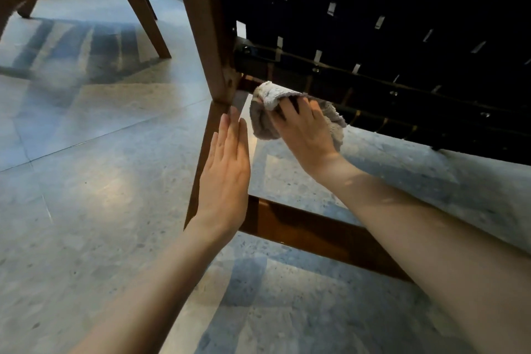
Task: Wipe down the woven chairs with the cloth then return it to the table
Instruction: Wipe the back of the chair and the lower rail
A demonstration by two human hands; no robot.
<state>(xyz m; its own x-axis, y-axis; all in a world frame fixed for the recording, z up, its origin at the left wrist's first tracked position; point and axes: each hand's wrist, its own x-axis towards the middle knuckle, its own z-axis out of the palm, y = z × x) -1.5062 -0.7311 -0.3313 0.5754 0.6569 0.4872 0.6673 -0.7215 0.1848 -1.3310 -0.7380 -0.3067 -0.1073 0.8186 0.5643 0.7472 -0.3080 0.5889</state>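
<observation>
A woven chair (373,37) with black straps and a brown wooden frame fills the upper right, seen from low down near its underside. My right hand (307,132) grips a bunched grey cloth (265,121) and holds it against the lower edge of the woven seat, next to the wooden leg (207,37). My left hand (227,169) is flat with straight fingers, held in front of the lower part of that leg; whether it touches the wood I cannot tell.
A second chair (135,0) with brown legs stands at the upper left. A low wooden crossbar (316,236) runs under my right forearm. Grey speckled floor tiles (86,181) spread across the left and bottom.
</observation>
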